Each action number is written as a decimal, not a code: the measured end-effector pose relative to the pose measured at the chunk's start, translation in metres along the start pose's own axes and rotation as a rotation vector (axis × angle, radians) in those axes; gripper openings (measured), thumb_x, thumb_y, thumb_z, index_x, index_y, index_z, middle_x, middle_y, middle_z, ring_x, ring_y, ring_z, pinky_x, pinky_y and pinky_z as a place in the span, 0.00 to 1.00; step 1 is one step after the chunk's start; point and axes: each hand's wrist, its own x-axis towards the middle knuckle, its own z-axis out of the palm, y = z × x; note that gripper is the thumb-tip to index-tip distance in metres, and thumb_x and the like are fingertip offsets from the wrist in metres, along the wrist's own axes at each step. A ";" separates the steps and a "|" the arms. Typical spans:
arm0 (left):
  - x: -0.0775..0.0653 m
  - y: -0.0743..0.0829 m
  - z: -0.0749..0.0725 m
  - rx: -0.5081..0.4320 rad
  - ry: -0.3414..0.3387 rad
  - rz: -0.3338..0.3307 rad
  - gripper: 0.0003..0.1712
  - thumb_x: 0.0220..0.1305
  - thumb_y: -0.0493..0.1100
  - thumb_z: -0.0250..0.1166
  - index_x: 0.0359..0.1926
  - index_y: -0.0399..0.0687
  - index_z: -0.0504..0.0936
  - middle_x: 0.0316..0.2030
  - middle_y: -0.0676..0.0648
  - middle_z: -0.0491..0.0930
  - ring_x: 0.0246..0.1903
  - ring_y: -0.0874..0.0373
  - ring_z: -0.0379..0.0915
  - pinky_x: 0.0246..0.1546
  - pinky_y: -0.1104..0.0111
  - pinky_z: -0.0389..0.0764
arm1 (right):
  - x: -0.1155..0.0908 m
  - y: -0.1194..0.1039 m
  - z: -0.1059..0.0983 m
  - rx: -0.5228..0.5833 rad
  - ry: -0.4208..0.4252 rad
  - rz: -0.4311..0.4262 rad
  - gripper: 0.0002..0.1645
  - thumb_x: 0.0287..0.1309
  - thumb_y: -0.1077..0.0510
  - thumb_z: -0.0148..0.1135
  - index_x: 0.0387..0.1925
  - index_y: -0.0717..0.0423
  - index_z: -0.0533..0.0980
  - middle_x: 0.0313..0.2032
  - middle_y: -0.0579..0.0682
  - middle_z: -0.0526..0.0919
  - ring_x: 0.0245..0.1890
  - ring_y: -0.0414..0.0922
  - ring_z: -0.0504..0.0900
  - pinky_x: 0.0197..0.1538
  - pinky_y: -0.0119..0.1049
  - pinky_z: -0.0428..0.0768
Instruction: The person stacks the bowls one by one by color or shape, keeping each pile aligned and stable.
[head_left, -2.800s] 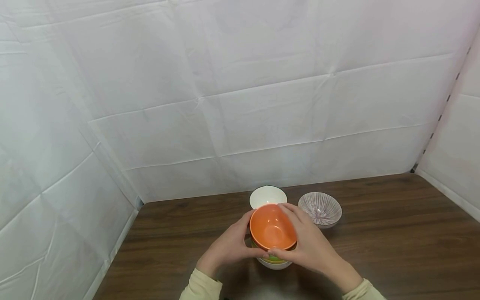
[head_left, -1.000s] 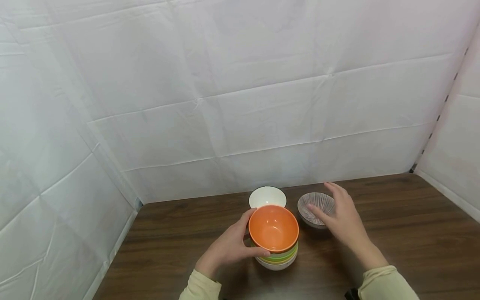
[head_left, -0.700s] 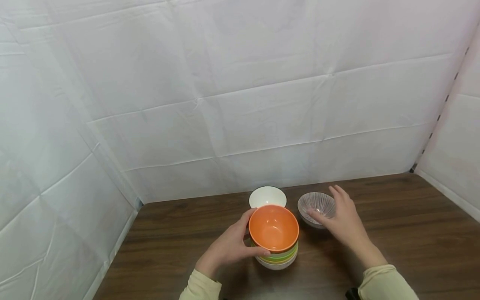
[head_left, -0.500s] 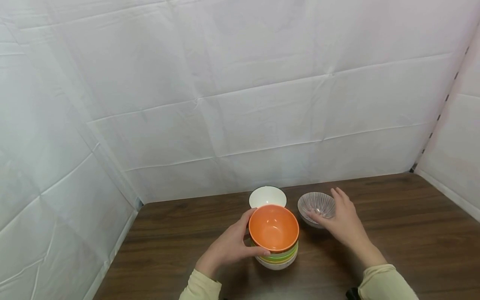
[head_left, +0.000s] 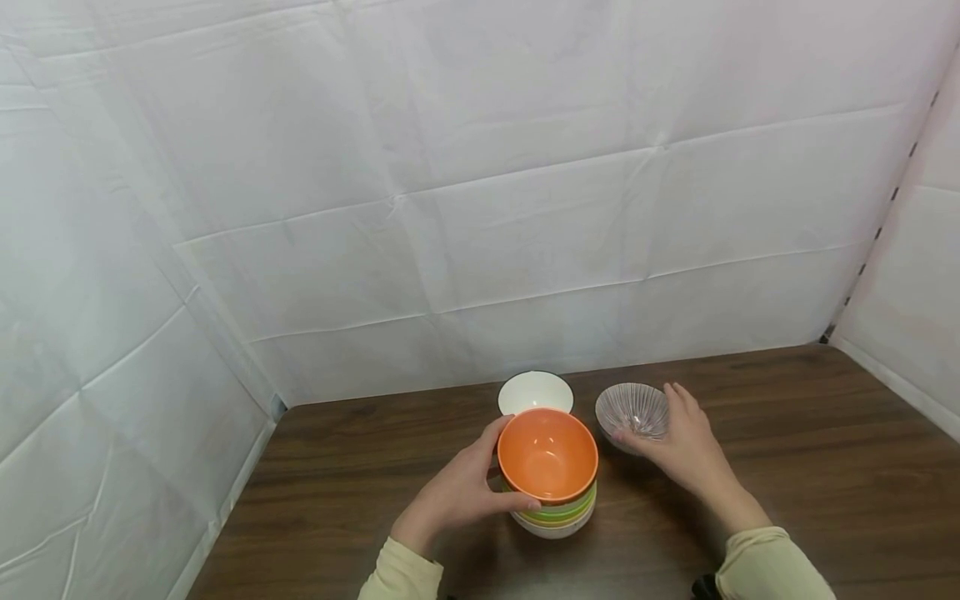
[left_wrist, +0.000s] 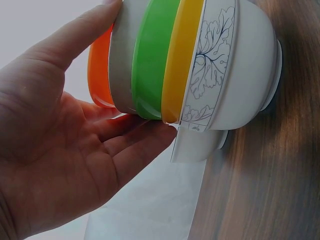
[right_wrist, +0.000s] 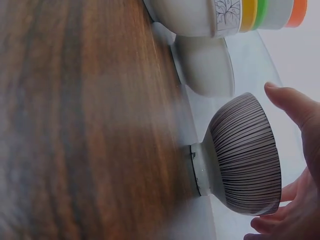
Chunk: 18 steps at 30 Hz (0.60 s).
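Note:
A stack of nested bowls stands on the table, with an orange bowl [head_left: 547, 454] on top. Below it, the left wrist view shows a grey bowl [left_wrist: 125, 65], a green bowl [left_wrist: 154, 65], a yellow bowl [left_wrist: 181, 60] and a white leaf-patterned bowl [left_wrist: 245, 75]. My left hand [head_left: 461, 492] holds the stack's upper left side, thumb and fingers spread around it. A striped footed bowl [head_left: 628, 404] stands to the right. My right hand [head_left: 690, 454] surrounds its right side; in the right wrist view the thumb [right_wrist: 292, 102] is apart from the rim, and the fingers lie by the opposite edge.
A white bowl [head_left: 534, 392] with a dark rim stands behind the stack, partly hidden by it. The dark wooden table [head_left: 345, 475] meets white sheeting [head_left: 450, 250] at the back and sides.
My right hand has left the orange bowl and moved right to the striped bowl, then lowered slightly with its fingers drawing nearer the rim. My left hand has stayed on the stack.

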 end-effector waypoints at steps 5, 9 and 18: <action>0.000 0.000 0.000 -0.001 -0.002 -0.001 0.57 0.45 0.58 0.75 0.71 0.51 0.53 0.63 0.49 0.69 0.57 0.56 0.69 0.58 0.53 0.76 | 0.000 0.004 0.004 0.004 -0.011 0.007 0.72 0.41 0.29 0.67 0.67 0.79 0.49 0.66 0.79 0.52 0.61 0.76 0.54 0.58 0.77 0.59; 0.000 0.000 0.000 0.010 0.000 -0.004 0.57 0.45 0.58 0.75 0.71 0.51 0.53 0.63 0.49 0.70 0.57 0.56 0.69 0.59 0.52 0.75 | 0.001 0.005 0.006 0.004 -0.017 0.005 0.73 0.39 0.29 0.69 0.66 0.80 0.49 0.65 0.81 0.52 0.61 0.76 0.55 0.59 0.76 0.59; 0.000 0.000 -0.001 -0.010 -0.005 -0.018 0.58 0.45 0.57 0.75 0.71 0.51 0.53 0.63 0.49 0.69 0.58 0.55 0.69 0.59 0.52 0.75 | -0.001 0.004 0.008 0.025 -0.037 0.014 0.76 0.38 0.28 0.69 0.67 0.80 0.46 0.65 0.81 0.51 0.60 0.75 0.57 0.60 0.73 0.61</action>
